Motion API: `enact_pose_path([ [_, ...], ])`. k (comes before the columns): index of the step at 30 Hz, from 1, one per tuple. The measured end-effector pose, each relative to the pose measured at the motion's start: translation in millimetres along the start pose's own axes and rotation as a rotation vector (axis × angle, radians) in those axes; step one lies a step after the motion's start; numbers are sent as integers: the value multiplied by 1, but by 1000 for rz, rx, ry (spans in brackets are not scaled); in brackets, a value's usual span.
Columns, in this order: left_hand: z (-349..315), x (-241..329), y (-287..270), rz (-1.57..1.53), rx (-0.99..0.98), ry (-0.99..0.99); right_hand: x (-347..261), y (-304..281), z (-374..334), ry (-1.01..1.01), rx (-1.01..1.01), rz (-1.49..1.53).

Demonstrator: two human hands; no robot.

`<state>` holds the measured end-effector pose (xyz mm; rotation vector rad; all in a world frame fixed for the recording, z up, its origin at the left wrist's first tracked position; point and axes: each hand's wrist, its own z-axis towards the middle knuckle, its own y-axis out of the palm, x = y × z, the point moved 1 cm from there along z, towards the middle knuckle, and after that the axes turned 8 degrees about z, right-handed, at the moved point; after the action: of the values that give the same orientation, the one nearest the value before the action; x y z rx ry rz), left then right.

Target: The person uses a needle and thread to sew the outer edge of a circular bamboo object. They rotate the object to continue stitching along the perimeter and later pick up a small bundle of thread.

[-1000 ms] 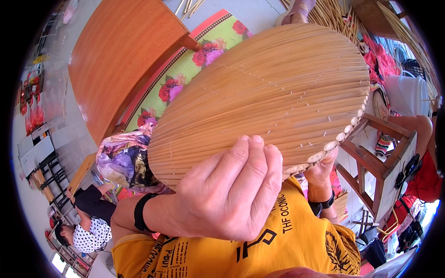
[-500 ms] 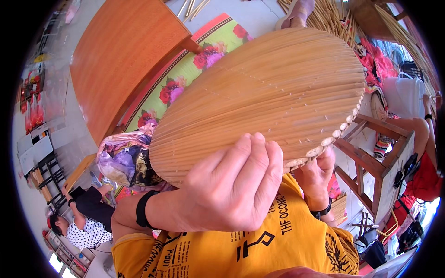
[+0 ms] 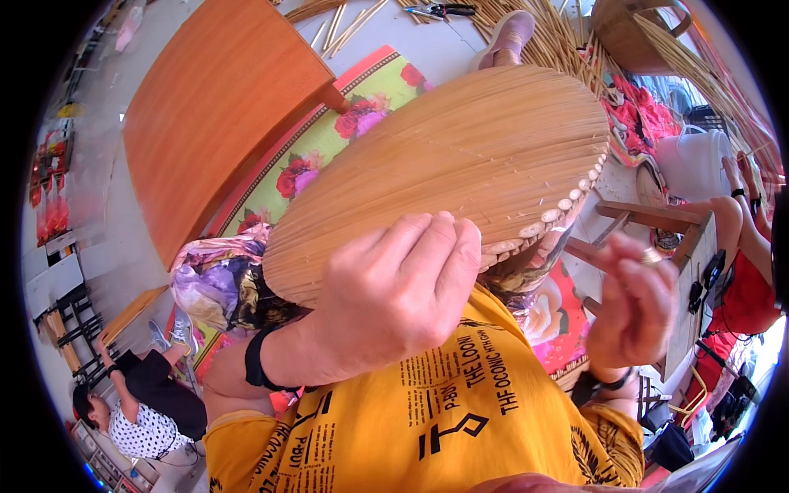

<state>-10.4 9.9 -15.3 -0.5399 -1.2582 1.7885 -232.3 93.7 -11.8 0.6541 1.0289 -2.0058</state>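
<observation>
A large tan palm-leaf fan (image 3: 444, 156) with fine ribs lies tilted across my lap. Pale wrapped stitches line part of its near right rim, and short bits of thread dot its face. My left hand (image 3: 403, 283) is closed on the fan's near edge, fingers bunched over the ribbed face; its thumb is hidden. Off to the right of the rim, my right hand (image 3: 633, 304) is raised apart from the fan, slightly blurred. Its fingers are curled together as in a pinch, with a ring-like band on one finger. Whatever they hold is too small to make out.
An orange-brown wooden table (image 3: 222, 115) stands at the left beside a flowered mat (image 3: 370, 103). A wooden stool (image 3: 690, 287) is near my right hand. Farther off are a white bucket (image 3: 694, 160), cane sticks (image 3: 559, 41), pliers (image 3: 440, 11) and other people (image 3: 156, 419) seated at both sides.
My right hand has come away from the underside of the rim and moved out to the right. The fan has shifted slightly left, with my left hand still on it.
</observation>
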Motion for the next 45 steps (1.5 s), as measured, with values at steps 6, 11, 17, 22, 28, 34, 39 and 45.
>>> enact_pose_path([
  [6,-5,6,1,-16,-88,-8,8,28,106,119,-877,39],
  [11,-5,5,6,-4,-53,1,30,56,115,316,-1167,189],
  [17,-6,5,8,7,0,26,38,65,109,179,-1172,343],
  [22,-8,-1,9,57,53,82,29,74,112,126,-1080,352],
  [28,-6,-7,0,1,-56,47,43,80,108,-25,-887,445],
  [34,-14,7,10,29,-41,42,33,73,172,572,-955,948],
  [39,-8,3,12,23,7,38,4,86,142,961,-862,1035],
  [45,-12,6,9,9,-76,-11,17,113,162,685,-695,1151],
])
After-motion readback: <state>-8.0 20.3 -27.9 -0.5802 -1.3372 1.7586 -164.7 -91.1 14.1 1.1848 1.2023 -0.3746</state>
